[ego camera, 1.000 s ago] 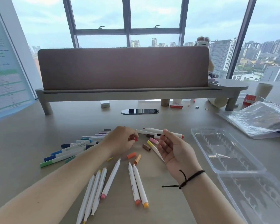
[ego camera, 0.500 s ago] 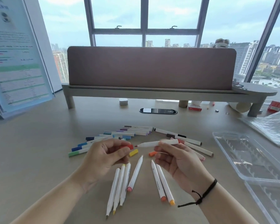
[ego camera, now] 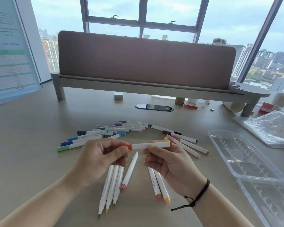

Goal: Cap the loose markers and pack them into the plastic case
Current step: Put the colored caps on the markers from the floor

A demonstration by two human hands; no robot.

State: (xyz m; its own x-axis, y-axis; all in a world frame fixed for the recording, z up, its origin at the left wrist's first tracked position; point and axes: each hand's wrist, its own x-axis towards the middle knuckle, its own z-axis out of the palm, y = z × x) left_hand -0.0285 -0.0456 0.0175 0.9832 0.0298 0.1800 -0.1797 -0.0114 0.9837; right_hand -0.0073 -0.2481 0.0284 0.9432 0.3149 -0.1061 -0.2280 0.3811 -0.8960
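Observation:
A white marker with a red end (ego camera: pixel 152 145) is held level above the desk. My right hand (ego camera: pixel 166 161) pinches its barrel. My left hand (ego camera: pixel 99 157) pinches the red cap (ego camera: pixel 127 146), which sits on the marker's left tip. Below my hands lie several uncapped white markers (ego camera: pixel 115 182), and two with orange ends (ego camera: pixel 159 185). Capped markers in blues, purples and green (ego camera: pixel 95 136) fan out behind, with pink, brown and black ones (ego camera: pixel 184 141) to the right. The clear plastic case (ego camera: pixel 246 163) lies open at the right, nothing in it.
A desk shelf with a brown divider panel (ego camera: pixel 144 58) runs along the back. A crumpled clear plastic bag (ego camera: pixel 272 126) lies at the far right. A standing sign (ego camera: pixel 10 51) is at the left. Small items and paper cups sit under the shelf.
The red cap in my left hand has closed onto the tip of the marker in my right hand. The view shifted down and closer.

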